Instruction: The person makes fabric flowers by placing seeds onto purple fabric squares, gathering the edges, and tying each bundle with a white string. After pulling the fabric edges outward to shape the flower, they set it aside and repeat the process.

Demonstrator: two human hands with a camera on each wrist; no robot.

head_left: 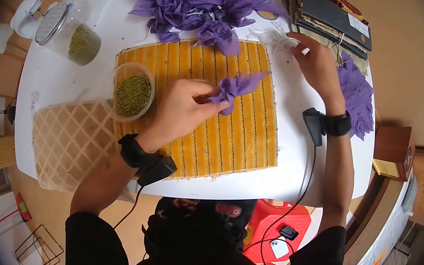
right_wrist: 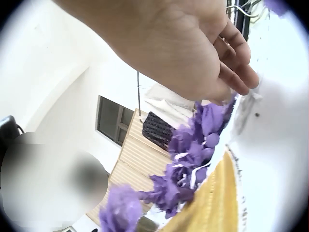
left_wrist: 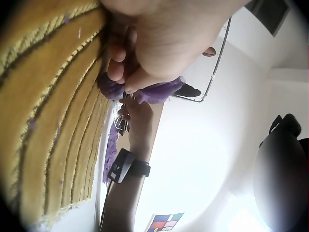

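My left hand (head_left: pixel 183 105) pinches a gathered piece of purple cloth (head_left: pixel 235 89) between thumb and fingers, over a yellow striped fabric mat (head_left: pixel 238 141). The cloth bunches into a rounded lump under the fingertips, and a loose corner spreads to the right. At the far right of the table, my right hand (head_left: pixel 316 66) reaches down to a small pile of white strings (head_left: pixel 272 39). Its fingers are loosely bent, with the fingertips right at the strings. Near my left hand, a clear tub of green beans (head_left: pixel 133 94) stands on the mat's left edge.
A heap of purple cloth bundles (head_left: pixel 203 4) with white ties lies behind the mat. More purple cloth (head_left: pixel 355 96) lies at the right edge, by stacked dark books or folders (head_left: pixel 333 19). A jar (head_left: pixel 73 37) of green beans and a checked beige cloth (head_left: pixel 72 140) are at left.
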